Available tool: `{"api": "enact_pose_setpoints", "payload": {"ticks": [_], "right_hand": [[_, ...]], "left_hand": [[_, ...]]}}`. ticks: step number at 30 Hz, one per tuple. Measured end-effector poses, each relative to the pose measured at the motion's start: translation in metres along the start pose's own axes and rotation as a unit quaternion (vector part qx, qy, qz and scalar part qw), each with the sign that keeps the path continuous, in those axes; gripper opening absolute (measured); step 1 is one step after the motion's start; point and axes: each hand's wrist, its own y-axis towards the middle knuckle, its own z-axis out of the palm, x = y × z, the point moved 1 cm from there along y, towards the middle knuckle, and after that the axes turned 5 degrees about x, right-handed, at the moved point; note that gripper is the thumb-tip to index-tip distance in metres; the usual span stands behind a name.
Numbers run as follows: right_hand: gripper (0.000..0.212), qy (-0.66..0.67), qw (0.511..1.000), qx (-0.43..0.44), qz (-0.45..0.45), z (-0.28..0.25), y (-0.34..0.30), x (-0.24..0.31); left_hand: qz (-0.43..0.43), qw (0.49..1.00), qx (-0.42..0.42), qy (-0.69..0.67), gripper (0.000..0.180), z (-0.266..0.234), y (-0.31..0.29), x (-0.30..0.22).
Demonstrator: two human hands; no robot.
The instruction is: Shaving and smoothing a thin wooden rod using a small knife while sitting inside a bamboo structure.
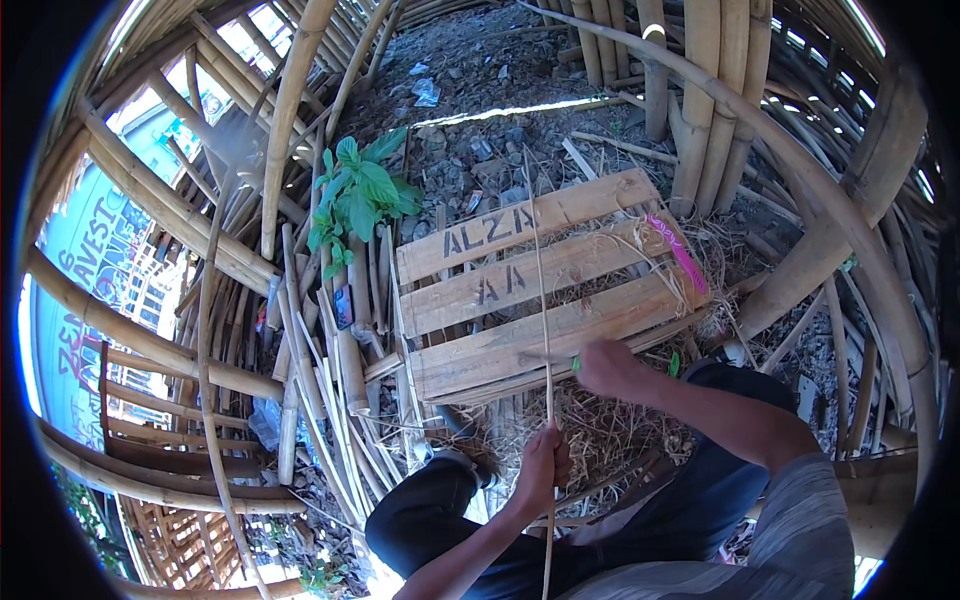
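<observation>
My left hand is closed around a long thin bamboo strip, low in front of me. The strip runs away from me across an upturned slatted wooden crate and continues past its far edge. To the right of the strip, my right hand grips a knife by its green handle. Its narrow blade points left and crosses the strip near the crate's front edge; whether it touches the strip I cannot tell. Dry straw-like shavings lie between my knees and the crate.
Bamboo poles form a frame on the left, and thick ones stand at the right. A leafy green plant grows beside the crate. A phone-like object rests on cut bamboo. Stony ground lies beyond.
</observation>
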Motion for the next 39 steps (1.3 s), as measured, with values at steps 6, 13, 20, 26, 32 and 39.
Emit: {"api": "enact_pose_setpoints", "payload": {"ticks": [6, 13, 20, 26, 32, 39], "right_hand": [[0.024, 0.042, 0.996, 0.076, 0.016, -0.003, 0.005, -0.003], [0.027, 0.043, 0.993, 0.035, 0.104, -0.025, 0.015, -0.028], [0.030, 0.012, 0.998, 0.023, -0.049, 0.006, 0.000, 0.004], [0.027, 0.026, 0.992, 0.079, 0.095, -0.033, 0.014, -0.028], [0.024, 0.022, 0.999, 0.031, -0.032, 0.003, -0.005, 0.008], [0.019, -0.078, 0.991, 0.009, 0.105, -0.057, 0.020, -0.049]], "left_hand": [[-0.044, 0.998, 0.024, -0.026, 0.033, 0.000, 0.004, -0.009], [-0.024, 0.999, 0.024, -0.014, 0.034, 0.012, -0.002, -0.004], [-0.037, 0.999, 0.013, -0.025, 0.032, 0.007, 0.000, 0.000], [-0.049, 0.999, 0.023, -0.002, 0.034, 0.013, -0.008, 0.005], [-0.033, 0.999, 0.006, 0.004, 0.032, 0.003, 0.010, 0.010], [-0.053, 0.998, 0.007, 0.020, 0.030, 0.017, -0.004, 0.019]]}}
